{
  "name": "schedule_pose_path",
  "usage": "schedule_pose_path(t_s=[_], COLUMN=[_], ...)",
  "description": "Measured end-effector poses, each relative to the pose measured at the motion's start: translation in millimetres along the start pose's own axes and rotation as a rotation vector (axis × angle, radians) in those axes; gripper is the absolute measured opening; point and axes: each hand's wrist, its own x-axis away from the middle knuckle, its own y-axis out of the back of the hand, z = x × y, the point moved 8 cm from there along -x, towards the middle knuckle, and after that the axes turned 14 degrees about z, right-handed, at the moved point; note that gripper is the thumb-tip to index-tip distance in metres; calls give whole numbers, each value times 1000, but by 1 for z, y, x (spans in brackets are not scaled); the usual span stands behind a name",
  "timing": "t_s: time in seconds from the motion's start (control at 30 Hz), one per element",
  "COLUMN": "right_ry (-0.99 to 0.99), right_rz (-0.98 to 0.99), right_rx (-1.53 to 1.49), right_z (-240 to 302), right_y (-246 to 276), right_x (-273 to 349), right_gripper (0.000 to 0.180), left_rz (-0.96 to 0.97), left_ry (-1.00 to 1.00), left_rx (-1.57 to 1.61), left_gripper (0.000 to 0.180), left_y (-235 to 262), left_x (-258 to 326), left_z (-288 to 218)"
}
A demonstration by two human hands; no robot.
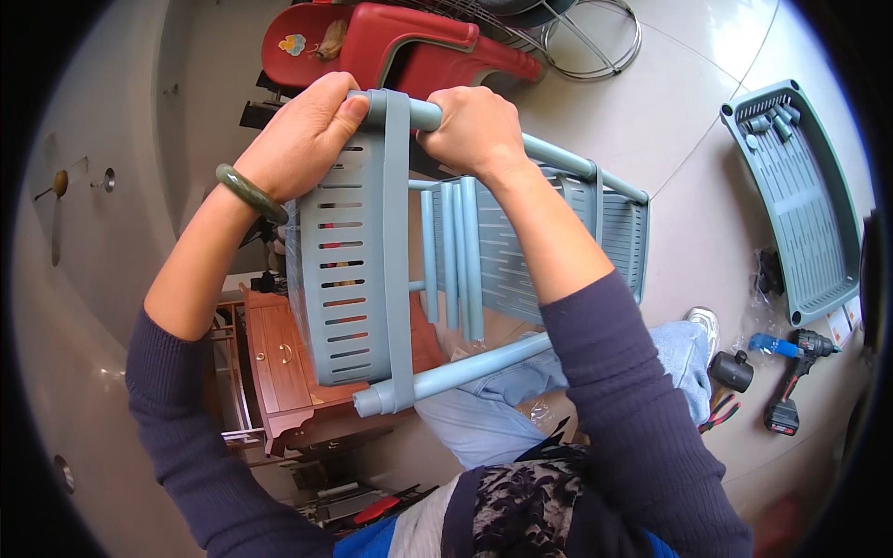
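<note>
A grey-blue plastic rack stands tilted in front of me, made of slotted shelf trays joined by round tubes. My left hand is closed around the far corner of the nearest shelf tray, its thumb pressed by the corner socket. Just to the right, my right hand wraps round the upper tube, close to that same corner. A lower tube passes through the tray's near corner. Several loose tubes show between the trays. Another slotted tray sits at the rack's far right end.
A separate tray with small tube connectors lies on the floor at right. Below it are a cordless drill, a black rounded part and pliers. A red plastic stool lies beyond; a wooden cabinet is at left.
</note>
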Motion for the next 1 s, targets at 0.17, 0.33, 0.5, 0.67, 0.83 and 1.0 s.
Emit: schedule_pose_path(t_s=[0.17, 0.33, 0.5, 0.67, 0.83, 1.0], right_ry=[101, 139, 259, -684, -1025, -1067], right_rz=[286, 408, 92, -262, -76, -276], right_rx=[-132, -154, 125, 27, 10, 115], right_z=[-1, 4, -56, -332, -350, -365], right_y=[-9, -14, 26, 58, 15, 28], right_x=[-11, -8, 87, 396, 633, 680], right_gripper=[19, 34, 63, 34, 11, 13], left_rz=[24, 7, 12, -67, -34, -1044], left_ry=[8, -6, -53, 9, -199, -253], left_rx=[-18, 69, 106, 132, 147, 472], left_gripper=[32, 31, 31, 30, 42, 35], left_y=[-3, -9, -8, -6, -6, 38], left_x=[-4, -3, -9, -14, -2, 216], left_z=[-4, -3, 12, 32, 23, 46])
